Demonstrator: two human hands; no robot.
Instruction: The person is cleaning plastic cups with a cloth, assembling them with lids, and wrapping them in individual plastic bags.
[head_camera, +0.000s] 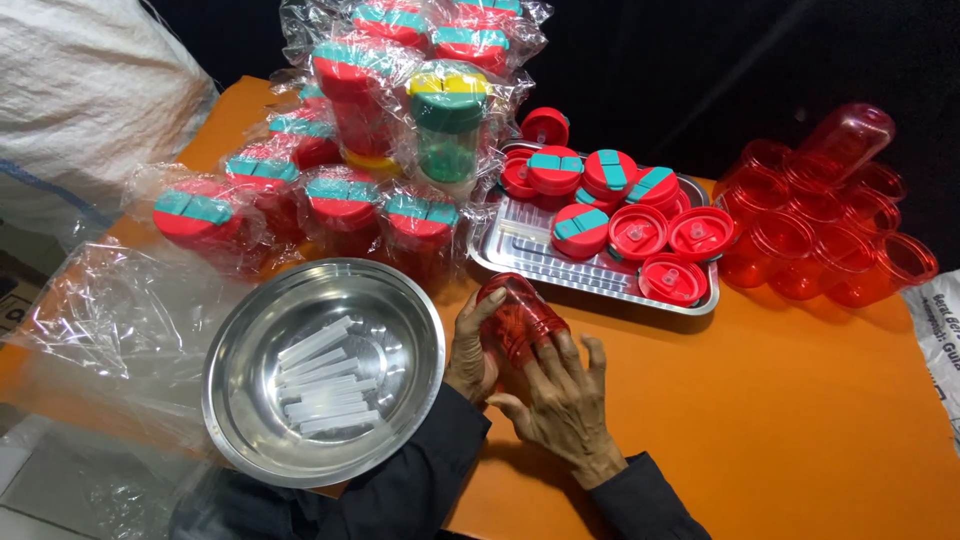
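A person's two hands close around a red cup (518, 318) lying tilted on an orange counter (800, 420), just in front of a metal tray (520, 252). The left hand (470, 352) cups it from the left, thumb raised along the side near its mouth, palm against the wall. The right hand (565, 400) lies over its lower end, back of the hand up, fingers (545, 352) spread and curled onto the plastic. Both hands grip the cup; dark sleeves (430, 470) reach to the wrists, and both forearms come in from the bottom edge of the view.

Largest on the counter is a heap of capped cups (345, 170) wrapped in clear film, red with teal lids, one green and yellow, stacked at the back left. Loose clear film (110, 320) spills over the counter's left edge. A steel bowl (250, 420) sits just left of the left hand and holds short white straws (320, 385). Bare red cups (825, 215) stand bunched at the far right, well apart from the hands, one of them tilted atop the rest. On the tray lie red lids (640, 232), some face up with teal flaps, others turned over. A white sack (80, 100) fills the upper left corner.
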